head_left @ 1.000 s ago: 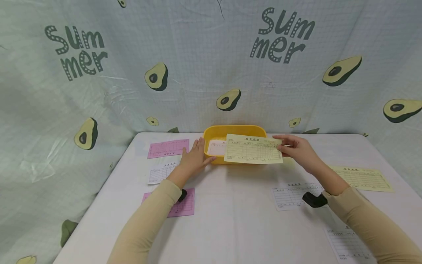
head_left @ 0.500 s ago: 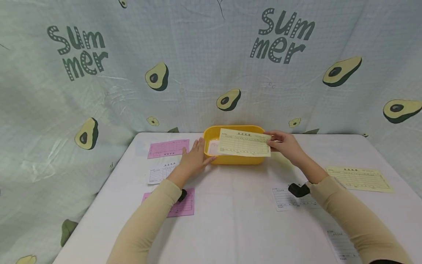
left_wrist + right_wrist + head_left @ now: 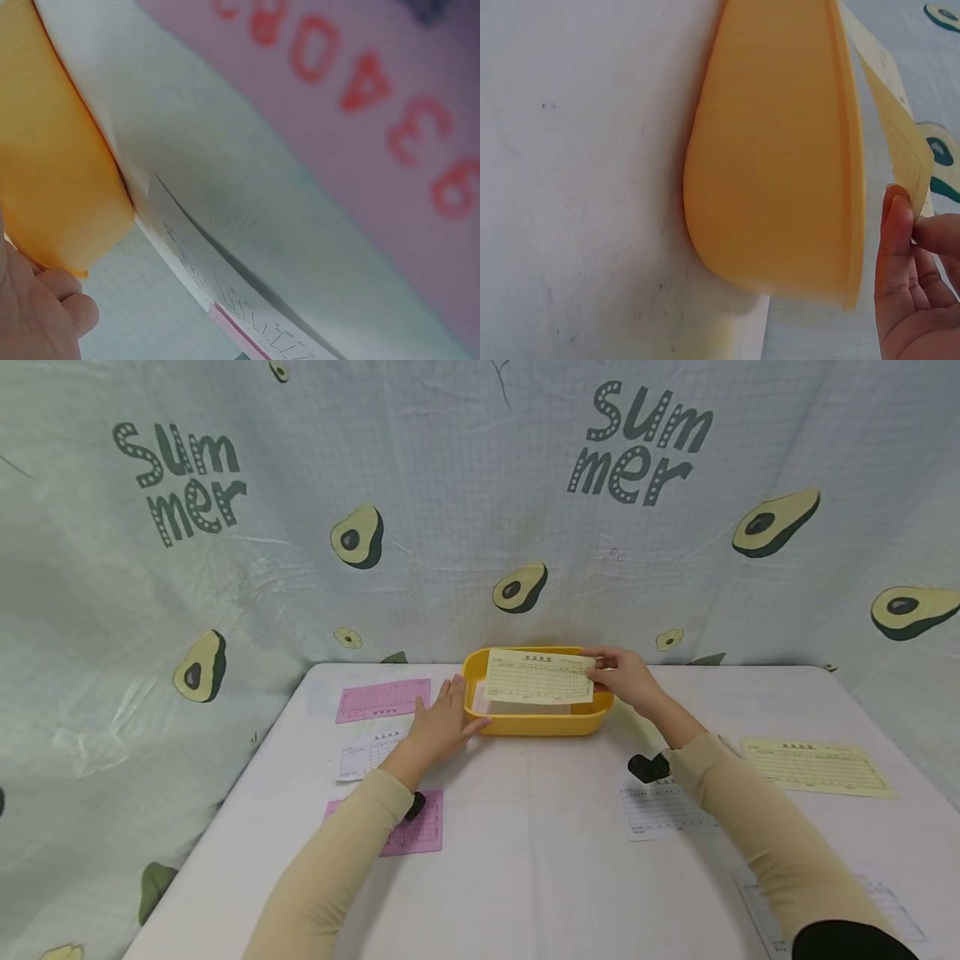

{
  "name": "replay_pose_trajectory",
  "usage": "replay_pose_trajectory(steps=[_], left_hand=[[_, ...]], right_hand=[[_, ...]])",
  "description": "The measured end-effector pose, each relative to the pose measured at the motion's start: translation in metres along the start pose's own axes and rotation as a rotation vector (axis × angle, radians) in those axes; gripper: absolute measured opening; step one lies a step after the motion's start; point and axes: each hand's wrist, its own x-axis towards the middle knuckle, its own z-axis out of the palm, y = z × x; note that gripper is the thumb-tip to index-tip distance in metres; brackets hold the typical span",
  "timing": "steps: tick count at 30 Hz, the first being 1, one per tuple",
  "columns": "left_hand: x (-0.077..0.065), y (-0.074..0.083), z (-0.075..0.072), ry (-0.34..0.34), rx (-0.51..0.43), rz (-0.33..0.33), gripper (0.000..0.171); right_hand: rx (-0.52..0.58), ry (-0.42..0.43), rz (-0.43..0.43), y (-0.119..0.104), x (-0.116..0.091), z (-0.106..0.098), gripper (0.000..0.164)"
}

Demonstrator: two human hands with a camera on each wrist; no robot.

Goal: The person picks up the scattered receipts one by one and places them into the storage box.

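My right hand pinches the right edge of a pale yellow printed slip between thumb and fingers. The slip hangs tilted over the yellow plastic basin; in the right wrist view it stands beyond the basin's rim. My left hand rests against the basin's left end, fingers straight and spread, thumb toward the front. A pale printed sheet lies inside the basin, partly hidden by the slip. In the left wrist view, the fingertips sit right at the basin's rim.
On the left lie a pink slip, a white slip and another pink slip. On the right lie a yellow slip and white slips, partly under my right arm. A patterned sheet hangs behind the table.
My right hand has carried the yellow slip leftward and slightly back, from the basin's right side to over its middle. The left hand has stayed at the basin's left end.
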Motion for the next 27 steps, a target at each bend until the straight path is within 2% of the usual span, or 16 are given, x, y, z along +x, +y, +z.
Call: replay_pose_trajectory(steps=[10,17,27], left_hand=[[0.003,0.000,0.000,0.004,0.013,-0.003,0.096],[0.001,-0.001,0.000,0.000,-0.007,-0.009,0.097],[0.000,-0.002,0.000,0.007,0.004,-0.004,0.095]], right_hand=[[-0.107,-0.028,0.019,-0.002,0.017,0.017,0.041],[-0.131,-0.041,0.012,-0.002,0.026,0.028,0.041],[-0.225,-0.049,0.039,-0.003,0.030,0.034,0.041]])
